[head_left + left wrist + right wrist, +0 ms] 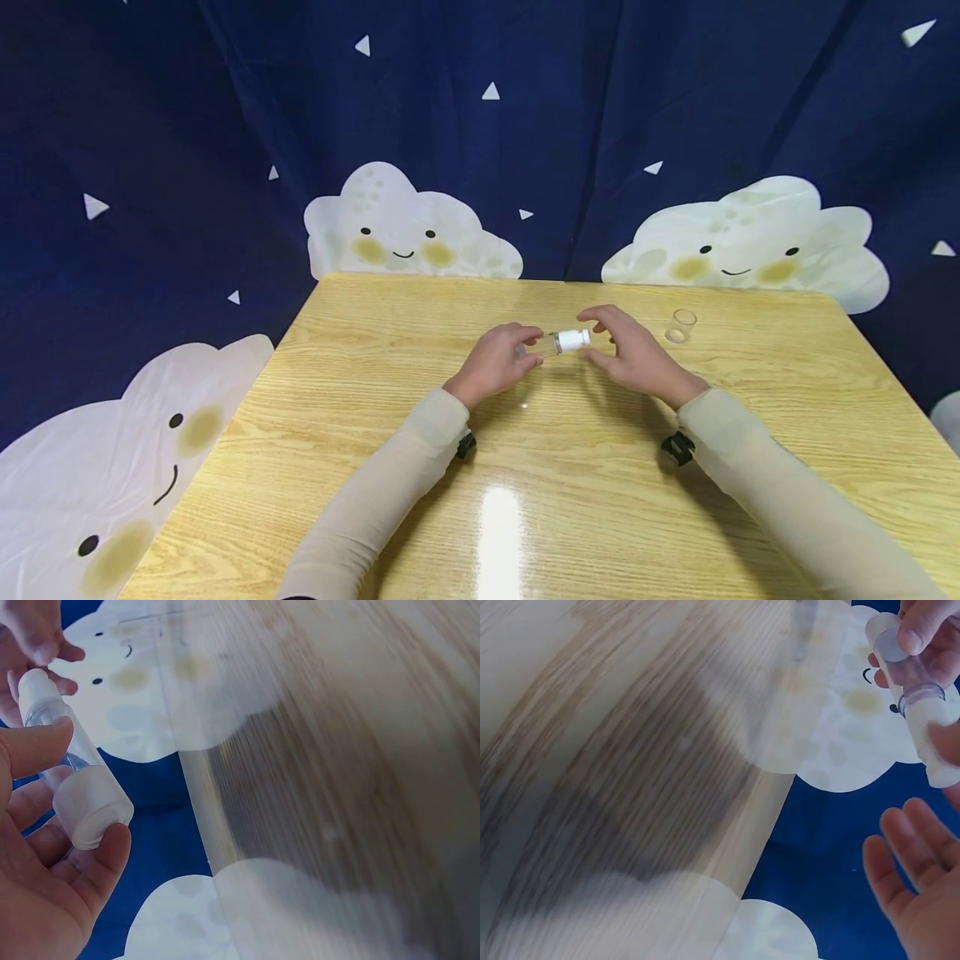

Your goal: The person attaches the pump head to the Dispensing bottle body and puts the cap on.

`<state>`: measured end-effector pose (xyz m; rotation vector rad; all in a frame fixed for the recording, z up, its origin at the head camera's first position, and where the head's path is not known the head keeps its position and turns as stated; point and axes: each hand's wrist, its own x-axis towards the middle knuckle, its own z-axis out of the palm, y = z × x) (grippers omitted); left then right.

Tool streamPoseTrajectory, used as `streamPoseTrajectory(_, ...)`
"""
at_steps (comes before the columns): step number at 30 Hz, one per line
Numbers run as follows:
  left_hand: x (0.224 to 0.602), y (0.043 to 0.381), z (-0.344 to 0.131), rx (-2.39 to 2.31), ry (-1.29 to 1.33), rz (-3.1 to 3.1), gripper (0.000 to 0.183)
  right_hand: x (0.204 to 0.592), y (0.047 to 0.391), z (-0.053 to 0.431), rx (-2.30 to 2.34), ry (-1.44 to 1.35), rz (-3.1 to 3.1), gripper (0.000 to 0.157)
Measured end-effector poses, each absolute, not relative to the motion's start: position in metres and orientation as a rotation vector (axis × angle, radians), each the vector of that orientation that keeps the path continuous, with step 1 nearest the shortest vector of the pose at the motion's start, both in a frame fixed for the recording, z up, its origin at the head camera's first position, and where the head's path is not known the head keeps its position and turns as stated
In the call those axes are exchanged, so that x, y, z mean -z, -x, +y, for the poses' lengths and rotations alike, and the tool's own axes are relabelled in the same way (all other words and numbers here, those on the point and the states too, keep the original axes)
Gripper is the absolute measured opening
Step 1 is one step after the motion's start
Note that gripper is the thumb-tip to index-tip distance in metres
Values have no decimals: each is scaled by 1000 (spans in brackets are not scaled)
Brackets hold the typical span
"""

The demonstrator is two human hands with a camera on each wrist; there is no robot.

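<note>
A small clear bottle with a white pump top (573,340) is held on its side above the table. My left hand (493,360) grips its clear body, thumb on one side and fingers on the other. In the left wrist view the bottle's thick base (90,802) rests against the curled fingers. My right hand (636,357) is at the white end, its thumb and fingers spread around the tip. In the right wrist view its fingers (904,840) stand apart from the bottle, with the thumb close to the pump top.
A clear cylindrical cap (678,335) stands on the wooden table (337,400), just beyond my right hand. Behind the table's far edge hangs a dark blue curtain (555,150) with cloud faces on it.
</note>
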<state>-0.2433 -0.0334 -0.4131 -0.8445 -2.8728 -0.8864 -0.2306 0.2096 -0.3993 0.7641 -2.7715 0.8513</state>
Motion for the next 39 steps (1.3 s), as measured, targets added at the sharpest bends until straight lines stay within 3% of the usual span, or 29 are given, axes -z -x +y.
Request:
streamPoseTrajectory(6,413,243,-32,899,843,-2874,43,405,232,211,-836,-893,-2616,47)
streamPoseTrajectory(13,412,241,-30,916,864,-2873,43,406,234,208,-784,-904,-2539,30)
streamPoseTrajectory(39,413,240,-30,891,883,-2851,42,405,230,209,-829,-831,-2707,25)
